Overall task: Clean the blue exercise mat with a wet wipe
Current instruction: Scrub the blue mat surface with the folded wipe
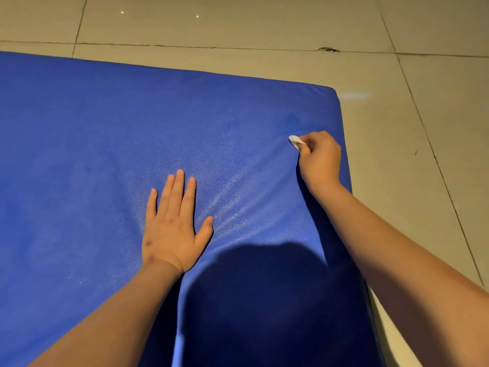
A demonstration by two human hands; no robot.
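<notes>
**First reviewer:** Nearest you, at 6 o'clock, your own shadow (264, 300) lay across the blue exercise mat (92, 141). Just past it, at 8 o'clock, your left hand (172, 229) was flat on the mat, fingers straight and slightly spread, holding nothing.

**Second reviewer:** Good brace. The cover wrinkled between your hands, so I'd judge that a firmer press there would have held it taut for the rubbing.

**First reviewer:** Farther out, toward 3 o'clock, your right hand (321, 157) was curled tight around the wet wipe (295, 141), close to the mat's right edge. Only a small white wad showed, poking out at the hand's 10 o'clock and touching the mat.

**Second reviewer:** That wad was too bunched, I think. Opened flatter under your fingers, it would have covered more with each stroke. A darker patch (291, 119) sat just beyond it at 12 o'clock. Whether it was damp or dirt, I couldn't tell.

**First reviewer:** Most of the mat, out to 9 o'clock, looked unwiped to me. Beyond its far edge lay the tiled floor (238, 22), with a crack (328, 49) at 1 o'clock.
</notes>
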